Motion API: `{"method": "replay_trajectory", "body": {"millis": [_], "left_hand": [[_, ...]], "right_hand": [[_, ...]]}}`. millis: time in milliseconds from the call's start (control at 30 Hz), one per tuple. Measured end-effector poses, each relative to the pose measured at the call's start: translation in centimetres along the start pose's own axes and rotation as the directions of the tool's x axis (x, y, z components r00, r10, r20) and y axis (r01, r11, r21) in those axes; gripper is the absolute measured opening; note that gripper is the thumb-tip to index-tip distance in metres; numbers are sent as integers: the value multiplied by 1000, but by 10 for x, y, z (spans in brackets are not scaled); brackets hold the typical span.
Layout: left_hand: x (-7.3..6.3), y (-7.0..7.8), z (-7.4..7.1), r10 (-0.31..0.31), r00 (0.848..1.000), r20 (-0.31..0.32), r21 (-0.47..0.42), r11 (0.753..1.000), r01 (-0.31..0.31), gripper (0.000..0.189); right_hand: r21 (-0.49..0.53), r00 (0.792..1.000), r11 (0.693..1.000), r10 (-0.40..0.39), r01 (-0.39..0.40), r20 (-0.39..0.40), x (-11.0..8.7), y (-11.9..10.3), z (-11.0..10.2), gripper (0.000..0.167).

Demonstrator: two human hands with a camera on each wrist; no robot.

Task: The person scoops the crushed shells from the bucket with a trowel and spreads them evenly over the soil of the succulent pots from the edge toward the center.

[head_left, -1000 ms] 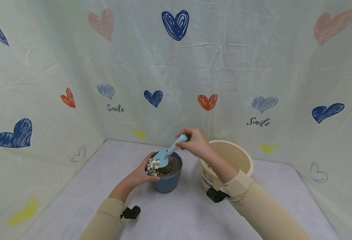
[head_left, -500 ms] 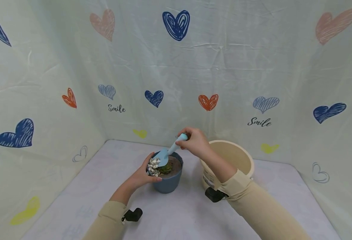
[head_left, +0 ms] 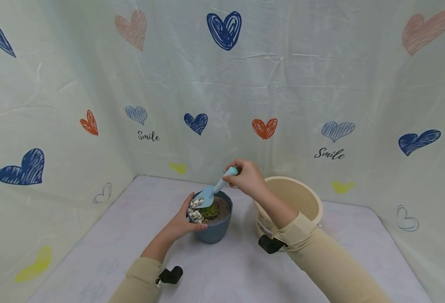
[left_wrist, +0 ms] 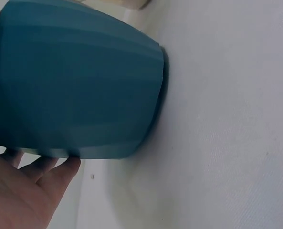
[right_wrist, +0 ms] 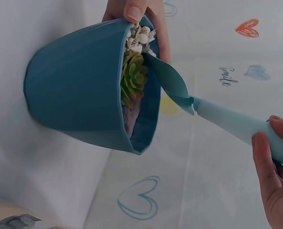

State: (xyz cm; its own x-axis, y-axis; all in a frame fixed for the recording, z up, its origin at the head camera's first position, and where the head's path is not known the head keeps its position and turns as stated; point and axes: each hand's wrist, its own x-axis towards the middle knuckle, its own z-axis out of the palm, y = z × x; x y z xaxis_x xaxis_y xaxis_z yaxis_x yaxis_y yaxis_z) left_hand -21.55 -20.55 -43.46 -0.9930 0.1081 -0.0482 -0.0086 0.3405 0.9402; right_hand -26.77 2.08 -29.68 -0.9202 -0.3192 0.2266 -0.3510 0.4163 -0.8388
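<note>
A blue plant pot stands on the table, with a green succulent set in brownish soil. White pebbles lie along the pot's left side. My left hand grips the pot from the left, thumb over the near rim; in the left wrist view its fingertips press the wall. My right hand pinches the handle of a light blue trowel above the pot. The trowel slants down to the left, its blade over the pebbles and close to the succulent.
Just right of the pot stands a cream bucket, partly covered by the right forearm; its contents are hidden. A pale cloth covers the table. Behind hangs a white curtain printed with hearts.
The trowel blade has lifted slightly and shifted a little, showing more of the succulent. The pebbles are spread more along the pot's left side. Both hands keep their holds.
</note>
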Motion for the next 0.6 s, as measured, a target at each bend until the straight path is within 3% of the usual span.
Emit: {"method": "replay_trajectory", "body": {"millis": [600], "left_hand": [[-6,1,8,-45,996,-77,44,998,48,122]], "right_hand": [[-27,1000,999,-21,21,-8,-6,-1,-12,26]]}}
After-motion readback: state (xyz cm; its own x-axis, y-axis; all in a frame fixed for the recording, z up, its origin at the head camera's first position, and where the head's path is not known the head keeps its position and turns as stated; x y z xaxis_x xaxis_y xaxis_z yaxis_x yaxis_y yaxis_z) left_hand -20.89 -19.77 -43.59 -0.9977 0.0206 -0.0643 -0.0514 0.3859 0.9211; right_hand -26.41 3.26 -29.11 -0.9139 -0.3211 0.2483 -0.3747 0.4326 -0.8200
